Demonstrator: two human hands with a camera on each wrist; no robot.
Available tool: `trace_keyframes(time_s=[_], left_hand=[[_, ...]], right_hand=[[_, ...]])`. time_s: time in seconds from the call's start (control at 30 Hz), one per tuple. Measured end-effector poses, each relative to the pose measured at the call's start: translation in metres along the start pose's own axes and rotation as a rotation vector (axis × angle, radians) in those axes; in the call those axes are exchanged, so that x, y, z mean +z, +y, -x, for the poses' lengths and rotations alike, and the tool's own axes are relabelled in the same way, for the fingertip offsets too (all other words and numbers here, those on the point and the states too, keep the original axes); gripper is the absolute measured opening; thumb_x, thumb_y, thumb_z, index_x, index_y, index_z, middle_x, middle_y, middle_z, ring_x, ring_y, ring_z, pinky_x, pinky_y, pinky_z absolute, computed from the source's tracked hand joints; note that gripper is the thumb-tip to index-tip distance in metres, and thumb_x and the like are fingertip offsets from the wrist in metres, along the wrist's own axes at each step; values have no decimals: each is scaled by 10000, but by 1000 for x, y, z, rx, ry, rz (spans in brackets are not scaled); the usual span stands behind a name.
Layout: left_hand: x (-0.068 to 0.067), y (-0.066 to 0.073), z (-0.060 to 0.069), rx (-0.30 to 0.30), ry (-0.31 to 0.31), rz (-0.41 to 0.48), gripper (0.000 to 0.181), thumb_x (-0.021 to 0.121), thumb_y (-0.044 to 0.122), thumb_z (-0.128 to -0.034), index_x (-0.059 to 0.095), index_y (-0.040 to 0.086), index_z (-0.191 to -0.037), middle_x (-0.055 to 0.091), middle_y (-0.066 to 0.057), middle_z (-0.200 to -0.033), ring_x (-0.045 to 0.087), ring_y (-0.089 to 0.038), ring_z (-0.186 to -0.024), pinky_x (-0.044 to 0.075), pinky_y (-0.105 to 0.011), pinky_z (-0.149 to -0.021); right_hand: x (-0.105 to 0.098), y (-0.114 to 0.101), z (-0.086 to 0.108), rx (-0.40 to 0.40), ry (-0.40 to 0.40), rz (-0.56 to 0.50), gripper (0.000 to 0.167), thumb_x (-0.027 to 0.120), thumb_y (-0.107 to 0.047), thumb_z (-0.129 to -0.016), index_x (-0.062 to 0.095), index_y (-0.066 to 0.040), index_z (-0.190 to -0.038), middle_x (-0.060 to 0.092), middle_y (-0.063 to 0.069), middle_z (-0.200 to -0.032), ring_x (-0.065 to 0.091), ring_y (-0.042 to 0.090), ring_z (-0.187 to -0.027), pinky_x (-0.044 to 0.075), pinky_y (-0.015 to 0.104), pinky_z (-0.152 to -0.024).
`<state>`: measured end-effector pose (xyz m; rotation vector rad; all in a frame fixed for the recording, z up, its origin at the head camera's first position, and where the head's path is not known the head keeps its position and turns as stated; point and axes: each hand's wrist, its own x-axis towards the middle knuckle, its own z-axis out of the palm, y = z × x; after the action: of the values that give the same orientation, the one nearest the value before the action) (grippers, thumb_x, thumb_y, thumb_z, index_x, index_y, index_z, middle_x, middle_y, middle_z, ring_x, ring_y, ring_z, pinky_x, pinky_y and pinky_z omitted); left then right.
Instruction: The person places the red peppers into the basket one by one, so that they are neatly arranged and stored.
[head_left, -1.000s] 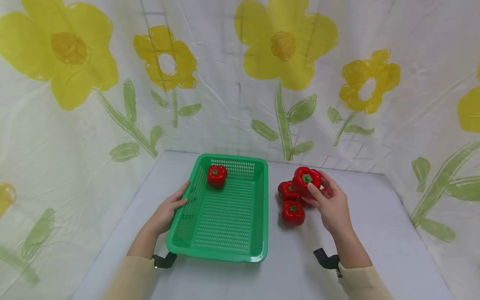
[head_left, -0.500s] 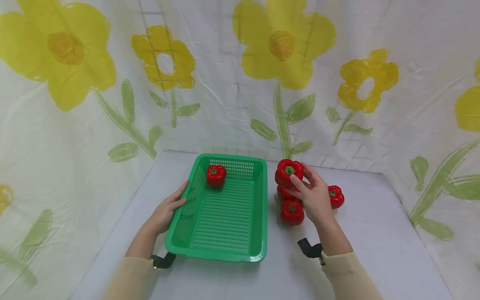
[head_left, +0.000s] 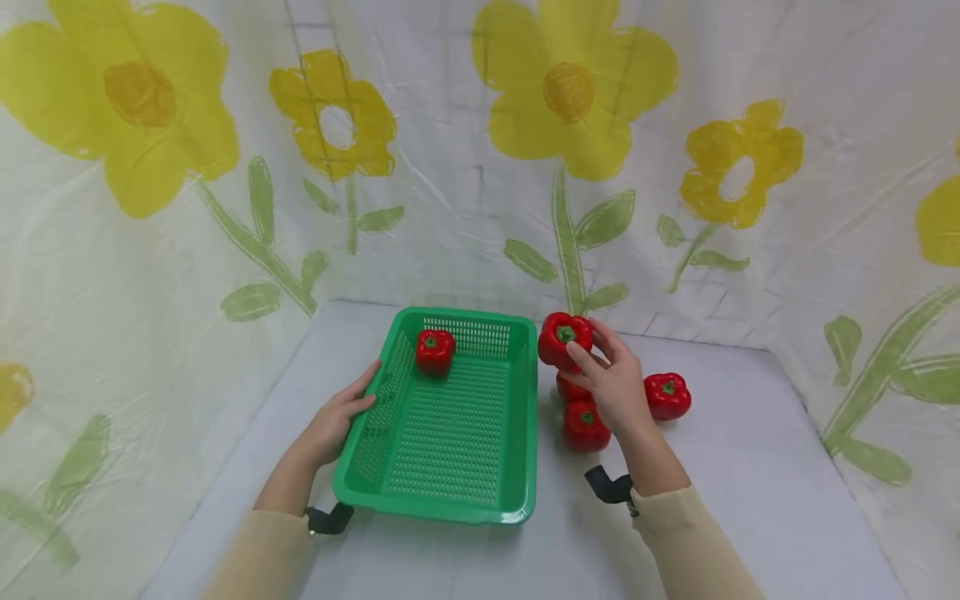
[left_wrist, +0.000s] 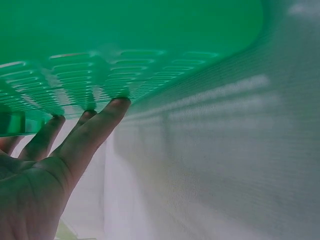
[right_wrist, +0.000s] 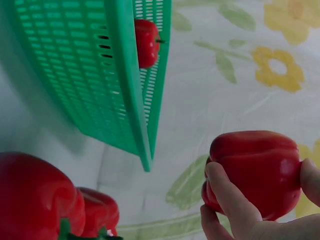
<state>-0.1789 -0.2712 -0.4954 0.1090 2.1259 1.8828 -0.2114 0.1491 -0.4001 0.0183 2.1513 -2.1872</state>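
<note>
Head view, hands (head_left: 327, 427) (head_left: 617, 387) touching green basket (head_left: 530, 433), gripping pepper (head_left: 557, 343) (red)

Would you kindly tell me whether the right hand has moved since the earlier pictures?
Yes. In the head view, the right hand, holding a red pepper, has moved left, closer to the green basket, which has stayed put.

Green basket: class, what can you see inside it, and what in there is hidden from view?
Inside the green basket is one red pepper, near the far left corner. The patch of floor directly beneath that pepper is covered and cannot be seen.
</note>
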Motion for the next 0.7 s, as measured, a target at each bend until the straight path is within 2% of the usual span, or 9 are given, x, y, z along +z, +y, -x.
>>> trace_keyframes(time_s=[0.23,0.43,0.7], left_hand=[[0,0,0,11,-6,11,575,349,209,-1102,154,338,-1627,17,16,-1711,-19,-329,-1567,185,-550,-1200],[0,0,0,-3,-4,20,581,354,204,-1099,154,343,-1626,17,19,-1710,-27,-329,-1568,162,-559,-1211],[0,2,0,-19,0,10,583,352,216,-1099,147,364,-1624,18,24,-1711,26,-347,-1566,276,-554,-1177]], right_hand=[[11,-2,-8,-11,-15,-64,742,742,-295,-928,372,-233,-1567,405,51,-1568,487,301,-1376,578,454,-898],[25,-2,-14,-26,-4,-66,708,717,-236,-952,370,-207,-1569,415,75,-1555,493,308,-1372,564,504,-912],[50,-2,-25,-36,-18,-55,692,677,-180,-978,338,-167,-1582,393,100,-1579,497,327,-1374,563,485,-919]])
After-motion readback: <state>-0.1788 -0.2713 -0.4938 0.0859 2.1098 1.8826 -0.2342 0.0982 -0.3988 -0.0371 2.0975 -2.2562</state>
